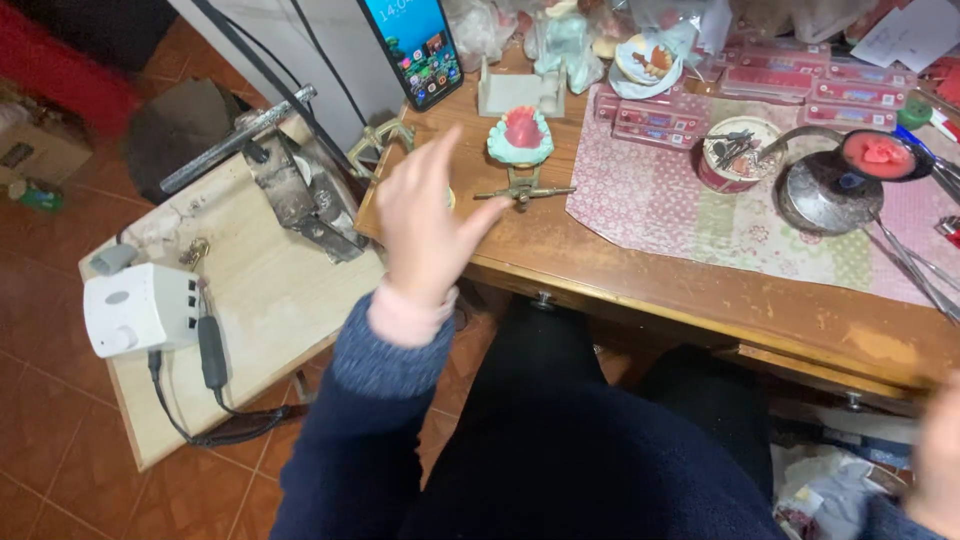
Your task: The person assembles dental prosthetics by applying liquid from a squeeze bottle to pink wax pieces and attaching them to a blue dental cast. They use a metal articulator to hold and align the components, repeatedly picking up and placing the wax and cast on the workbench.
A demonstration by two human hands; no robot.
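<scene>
Left hand [425,225] reaches out empty, fingers spread wide, toward the dental cast [520,135] mounted on its metal articulator [522,188] near the tabletop [640,290] edge. We judge the plaster rigid yet brittle, the wax soft; we would grip the metal frame. Our right hand [940,460] shows only at the frame corner; its state we cannot tell.
</scene>
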